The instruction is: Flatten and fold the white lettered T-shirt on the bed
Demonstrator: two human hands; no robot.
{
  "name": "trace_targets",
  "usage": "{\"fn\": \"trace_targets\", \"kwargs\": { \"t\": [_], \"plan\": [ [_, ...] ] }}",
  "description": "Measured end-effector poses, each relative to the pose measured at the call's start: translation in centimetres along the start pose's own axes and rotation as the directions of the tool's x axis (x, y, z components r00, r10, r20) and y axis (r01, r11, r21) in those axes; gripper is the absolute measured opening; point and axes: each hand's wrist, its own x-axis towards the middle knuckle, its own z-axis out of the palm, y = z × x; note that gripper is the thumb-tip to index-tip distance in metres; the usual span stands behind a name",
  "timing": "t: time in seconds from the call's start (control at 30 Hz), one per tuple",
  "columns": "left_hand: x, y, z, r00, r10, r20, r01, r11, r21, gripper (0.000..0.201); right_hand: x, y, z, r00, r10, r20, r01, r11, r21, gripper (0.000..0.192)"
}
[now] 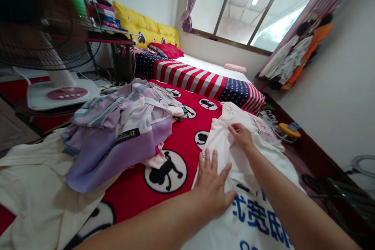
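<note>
A white T-shirt with blue printed characters lies spread on the red blanket with black cartoon figures. My left hand presses flat on the shirt's left edge, fingers spread. My right hand pinches a fold of the shirt's pale fabric farther up, near its upper part. A pile of purple, lilac and striped clothes sits to the left of my hands on the same blanket.
A cream cloth covers the near left. A standing fan is at the far left. Beyond lies a bed with a stars-and-stripes cover, yellow headboard cushions and a window. Clothes hang on the right wall.
</note>
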Motion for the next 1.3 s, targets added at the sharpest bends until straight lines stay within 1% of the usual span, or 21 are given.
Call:
{"fn": "trace_targets", "kwargs": {
  "t": [0.07, 0.13, 0.2, 0.23, 0.3, 0.33, 0.4, 0.53, 0.67, 0.73, 0.77, 0.8, 0.87, 0.9, 0.93, 1.0, 1.07, 1.13, 1.2, 1.23, 1.3],
  "plan": [
    [0.0, -0.1, 0.2, 1.0, 0.005, -0.011, -0.004, 1.0, 0.021, 0.078, -1.1, 1.7, -1.9, 1.0, 0.011, -0.022, -0.012, 0.999, -0.03, 0.029],
    [0.1, -0.1, 0.3, 1.0, 0.009, -0.026, -0.007, 0.999, 0.048, 0.08, -2.6, 3.8, -3.4, 0.998, 0.065, -0.015, -0.066, 0.991, -0.112, 0.031],
    [0.1, -0.1, 0.5, 0.999, 0.011, -0.039, -0.007, 0.997, 0.08, 0.081, -4.1, 5.8, -4.4, 0.991, 0.12, 0.052, -0.109, 0.977, -0.182, 0.036],
    [0.2, -0.1, 0.6, 0.999, 0.011, -0.042, -0.007, 0.995, 0.095, 0.082, -4.8, 6.6, -4.7, 0.987, 0.128, 0.097, -0.107, 0.976, -0.192, 0.037],
    [0.2, -0.2, 0.7, 0.999, 0.012, -0.044, -0.007, 0.993, 0.121, 0.082, -5.9, 7.8, -5.0, 0.982, 0.106, 0.156, -0.079, 0.983, -0.169, 0.032],
    [0.2, -0.2, 0.8, 0.999, 0.014, -0.046, -0.007, 0.991, 0.133, 0.082, -6.2, 8.1, -5.1, 0.983, 0.087, 0.163, -0.062, 0.986, -0.153, 0.027],
    [0.2, -0.3, 0.9, 0.998, 0.019, -0.06, -0.009, 0.988, 0.155, 0.083, -6.7, 8.4, -5.2, 0.989, 0.081, 0.124, -0.064, 0.988, -0.14, 0.023],
    [0.3, -0.5, 1.1, 0.996, 0.045, -0.077, -0.03, 0.981, 0.193, 0.082, -7.1, 8.5, -5.4, 0.986, 0.166, -0.004, -0.165, 0.975, -0.145, 0.025],
    [0.4, -0.6, 1.1, 0.996, 0.055, -0.068, -0.038, 0.975, 0.218, 0.079, -8.4, 8.2, -5.8, 0.978, 0.191, -0.082, -0.201, 0.971, -0.128, 0.015],
    [0.4, -0.6, 1.2, 0.996, 0.059, -0.073, -0.041, 0.972, 0.232, 0.079, -9.9, 7.5, -6.4, 0.982, 0.096, -0.165, -0.111, 0.991, -0.08, 0.017],
    [0.4, -0.6, 1.2, 0.995, 0.061, -0.077, -0.041, 0.97, 0.24, 0.078, -10.9, 7.0, -6.8, 0.983, 0.014, -0.182, -0.023, 0.999, -0.044, 0.017],
    [0.4, -0.6, 1.2, 0.995, 0.063, -0.08, -0.041, 0.968, 0.248, 0.078, -12.2, 6.3, -7.2, 0.983, -0.08, -0.166, 0.081, 0.997, -0.003, 0.016],
    [0.4, -0.7, 1.3, 0.994, 0.069, -0.09, -0.044, 0.965, 0.259, 0.077, -14.9, 4.9, -7.7, 0.96, -0.275, -0.048, 0.278, 0.957, 0.085, 0.017],
    [0.4, -0.8, 1.4, 0.992, 0.075, -0.098, -0.047, 0.963, 0.265, 0.076, -16.3, 4.2, -7.8, 0.94, -0.341, 0.028, 0.335, 0.934, 0.12, 0.017],
    [0.4, -0.8, 1.4, 0.991, 0.085, -0.104, -0.054, 0.961, 0.271, 0.075, -17.6, 3.6, -7.8, 0.92, -0.384, 0.079, 0.371, 0.917, 0.145, 0.016],
    [0.4, -0.9, 1.4, 0.989, 0.102, -0.104, -0.069, 0.956, 0.283, 0.071, -19.6, 3.1, -7.7, 0.9, -0.42, 0.116, 0.394, 0.899, 0.192, 0.017],
    [0.4, -1.0, 1.4, 0.99, 0.109, -0.09, -0.077, 0.951, 0.298, 0.067, -20.5, 3.6, -7.7, 0.918, -0.385, 0.093, 0.353, 0.903, 0.246, 0.016],
    [0.5, -1.1, 1.4, 0.991, 0.107, -0.081, -0.077, 0.947, 0.312, 0.066, -20.4, 5.3, -8.1, 0.959, -0.281, 0.041, 0.262, 0.931, 0.255, 0.016],
    [0.5, -1.1, 1.4, 0.99, 0.111, -0.086, -0.078, 0.943, 0.324, 0.065, -19.6, 7.8, -8.8, 0.993, -0.114, -0.041, 0.12, 0.975, 0.189, 0.017],
    [0.5, -1.1, 1.4, 0.989, 0.115, -0.092, -0.079, 0.941, 0.329, 0.065, -19.1, 9.2, -9.2, 0.997, -0.016, -0.081, 0.027, 0.989, 0.146, 0.017],
    [0.5, -1.0, 1.5, 0.987, 0.122, -0.101, -0.081, 0.938, 0.337, 0.065, -18.0, 12.2, -9.9, 0.976, 0.175, -0.133, -0.164, 0.982, 0.092, 0.019]
  ]
}}
